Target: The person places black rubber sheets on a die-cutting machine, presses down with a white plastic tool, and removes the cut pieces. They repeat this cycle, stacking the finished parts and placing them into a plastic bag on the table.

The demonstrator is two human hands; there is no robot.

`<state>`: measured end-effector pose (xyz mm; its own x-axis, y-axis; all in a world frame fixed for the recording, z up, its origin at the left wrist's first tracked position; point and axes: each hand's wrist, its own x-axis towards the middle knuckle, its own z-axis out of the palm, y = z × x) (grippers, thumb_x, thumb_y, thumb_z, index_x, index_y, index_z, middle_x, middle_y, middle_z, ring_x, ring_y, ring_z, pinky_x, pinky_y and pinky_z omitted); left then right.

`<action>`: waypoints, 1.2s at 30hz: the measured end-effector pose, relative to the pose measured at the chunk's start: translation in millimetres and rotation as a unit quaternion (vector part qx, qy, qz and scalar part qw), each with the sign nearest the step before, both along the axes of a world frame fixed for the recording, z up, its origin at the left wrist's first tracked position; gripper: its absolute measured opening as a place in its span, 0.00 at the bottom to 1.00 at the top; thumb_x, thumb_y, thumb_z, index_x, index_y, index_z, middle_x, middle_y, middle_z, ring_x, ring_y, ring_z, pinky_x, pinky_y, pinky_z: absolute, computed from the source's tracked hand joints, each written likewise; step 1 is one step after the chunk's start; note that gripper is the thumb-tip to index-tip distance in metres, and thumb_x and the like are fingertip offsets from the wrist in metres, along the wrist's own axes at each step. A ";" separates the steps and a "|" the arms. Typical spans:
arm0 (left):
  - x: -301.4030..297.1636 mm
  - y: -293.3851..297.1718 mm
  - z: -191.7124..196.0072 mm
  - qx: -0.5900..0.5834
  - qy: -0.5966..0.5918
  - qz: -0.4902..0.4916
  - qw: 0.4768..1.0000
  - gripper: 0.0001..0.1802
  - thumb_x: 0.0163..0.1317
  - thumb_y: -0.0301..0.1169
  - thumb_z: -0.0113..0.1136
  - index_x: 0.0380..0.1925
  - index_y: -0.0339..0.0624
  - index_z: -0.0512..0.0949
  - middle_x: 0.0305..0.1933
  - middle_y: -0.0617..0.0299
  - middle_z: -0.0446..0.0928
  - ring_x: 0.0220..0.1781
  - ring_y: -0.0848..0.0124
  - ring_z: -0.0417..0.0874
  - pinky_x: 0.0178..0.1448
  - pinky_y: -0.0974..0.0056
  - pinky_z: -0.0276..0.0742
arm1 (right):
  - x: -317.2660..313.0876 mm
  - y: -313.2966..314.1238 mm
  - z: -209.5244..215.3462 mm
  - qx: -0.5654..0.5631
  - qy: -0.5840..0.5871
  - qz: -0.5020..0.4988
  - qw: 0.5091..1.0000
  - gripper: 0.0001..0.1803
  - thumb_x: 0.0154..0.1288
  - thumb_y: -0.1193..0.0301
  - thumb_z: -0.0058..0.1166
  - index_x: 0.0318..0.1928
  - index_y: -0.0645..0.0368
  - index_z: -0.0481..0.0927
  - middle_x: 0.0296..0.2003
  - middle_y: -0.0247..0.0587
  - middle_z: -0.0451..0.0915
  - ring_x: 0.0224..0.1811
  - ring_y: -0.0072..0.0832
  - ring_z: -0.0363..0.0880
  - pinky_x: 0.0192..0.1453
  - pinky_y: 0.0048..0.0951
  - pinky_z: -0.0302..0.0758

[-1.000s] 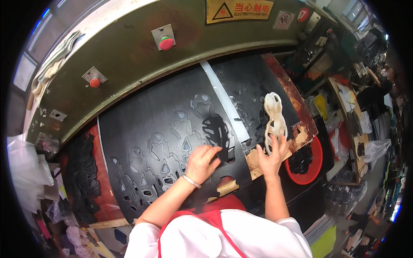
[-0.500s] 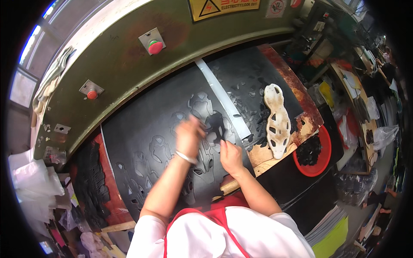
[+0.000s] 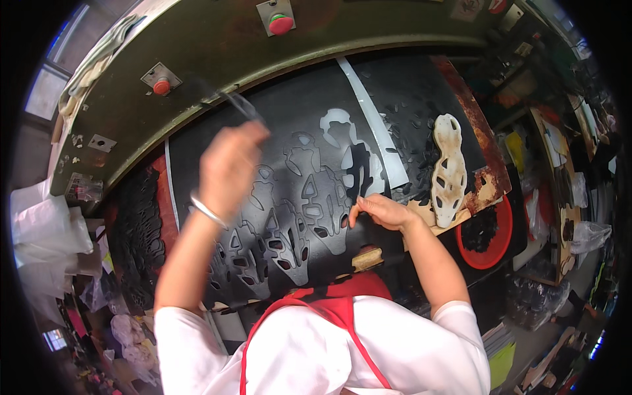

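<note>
A black sheet (image 3: 197, 145) lies on the press bed, with several shoe-upper shapes cut in it, full of small openings. My left hand (image 3: 230, 168) is raised over its left part, smeared by motion. A thin, blurred streak beyond its fingertips cannot be made out. At the sheet's right side, my right hand (image 3: 384, 212) is closed, thumb and fingers together at the lower end of a dark, narrow cut piece (image 3: 359, 166). Right of that hand stands a pale shoe-upper-shaped cutting die (image 3: 449, 171) with several openings.
A green machine beam (image 3: 217, 52) with red buttons (image 3: 281, 24) runs along the back. Between the sheets lies a pale strip (image 3: 375, 125). A red basin (image 3: 490, 257) of black scraps stands at right. Black offcuts (image 3: 138, 230) pile up at left; clear plastic bags (image 3: 49, 230) hang beyond.
My left hand has swung left and away from the right hand, which has shifted slightly right. The view has shifted, showing more of the cut shapes near me.
</note>
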<state>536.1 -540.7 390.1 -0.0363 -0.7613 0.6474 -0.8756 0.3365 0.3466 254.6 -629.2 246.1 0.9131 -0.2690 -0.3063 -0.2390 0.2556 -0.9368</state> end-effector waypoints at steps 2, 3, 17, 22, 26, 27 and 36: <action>-56.2 38.2 -54.7 0.076 0.019 -0.063 0.995 0.18 0.51 0.20 0.59 0.44 0.41 0.78 0.40 0.53 0.80 0.42 0.56 0.81 0.45 0.57 0.77 | 2.9 -12.1 -7.4 0.116 0.055 0.089 0.988 0.40 0.73 0.40 0.29 0.31 0.63 0.83 0.30 0.36 0.80 0.39 0.24 0.74 0.52 0.25 0.66; -73.5 55.4 -77.5 0.164 0.042 -0.111 0.979 0.21 0.48 0.20 0.59 0.46 0.41 0.78 0.43 0.52 0.79 0.46 0.54 0.80 0.50 0.55 0.76 | 5.4 -13.3 -12.6 0.158 -0.003 0.099 0.982 0.41 0.73 0.40 0.28 0.31 0.64 0.83 0.30 0.37 0.80 0.40 0.24 0.73 0.53 0.25 0.65; -8.1 43.8 -75.9 0.125 0.741 0.045 0.658 0.18 0.72 0.41 0.47 0.46 0.35 0.75 0.36 0.63 0.78 0.29 0.81 0.70 0.34 0.75 0.68 | 3.4 51.0 38.8 -0.412 0.128 -0.070 0.899 0.15 0.51 0.66 0.67 0.28 0.63 0.76 0.36 0.46 0.80 0.42 0.44 0.79 0.46 0.35 0.75; -26.1 55.5 -87.0 0.209 0.770 -0.064 0.599 0.15 0.69 0.37 0.52 0.47 0.36 0.77 0.40 0.61 0.79 0.34 0.77 0.74 0.37 0.73 0.70 | 38.6 88.4 60.4 -0.546 0.025 -0.312 0.777 0.17 0.52 0.63 0.67 0.29 0.60 0.74 0.28 0.44 0.75 0.34 0.43 0.77 0.36 0.40 0.73; -69.2 60.0 -111.3 0.299 0.795 -0.138 0.509 0.11 0.66 0.33 0.57 0.43 0.36 0.78 0.40 0.59 0.80 0.40 0.72 0.79 0.47 0.67 0.76 | 84.6 103.5 42.8 -0.483 0.064 -0.363 0.794 0.20 0.64 0.58 0.57 0.29 0.62 0.69 0.21 0.52 0.75 0.22 0.52 0.76 0.25 0.47 0.70; -72.4 60.4 -117.8 0.277 0.826 -0.114 0.477 0.10 0.67 0.33 0.56 0.40 0.37 0.78 0.40 0.59 0.80 0.43 0.70 0.81 0.51 0.65 0.77 | 87.9 101.8 35.4 -0.488 0.064 -0.388 0.780 0.19 0.66 0.59 0.53 0.28 0.62 0.69 0.19 0.54 0.75 0.21 0.53 0.76 0.24 0.48 0.69; 68.3 6.7 -43.0 -0.024 0.790 0.040 0.611 0.10 0.70 0.38 0.53 0.38 0.42 0.74 0.33 0.60 0.78 0.25 0.74 0.75 0.34 0.69 0.76 | 51.7 98.1 -18.8 -0.498 0.067 -0.477 0.721 0.15 0.71 0.70 0.47 0.25 0.61 0.68 0.14 0.49 0.71 0.15 0.47 0.72 0.20 0.44 0.64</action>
<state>604.3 -534.0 347.0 0.6992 -0.6985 -0.1524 0.5260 0.3583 0.7713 306.3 -531.1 227.4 0.1470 -0.9028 0.4042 -0.5056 -0.4198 -0.7538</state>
